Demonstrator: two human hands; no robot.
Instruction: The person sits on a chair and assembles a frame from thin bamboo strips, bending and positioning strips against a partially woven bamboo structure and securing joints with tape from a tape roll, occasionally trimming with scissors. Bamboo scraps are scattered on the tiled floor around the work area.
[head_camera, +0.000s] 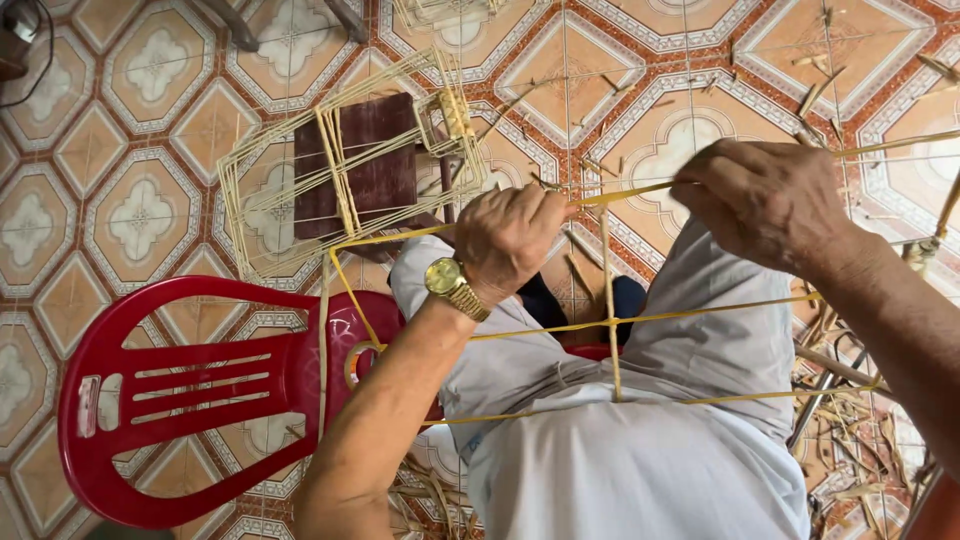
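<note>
Binding a bamboo strip frame (610, 320): left hand (510, 240) and right hand (765, 200) pinching its top strip; joint between them needs tightening.

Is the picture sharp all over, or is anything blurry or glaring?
Head view: soft, even light with no hard shadows; left hand and bamboo strip look sharp; a small glare spot on the red chair; straight strips bow slightly toward the edges.

My bamboo strips (640, 322) look dry and matt, the plastic chair (180, 390) glossy red, my watch (455, 286) shiny gold metal.
</note>
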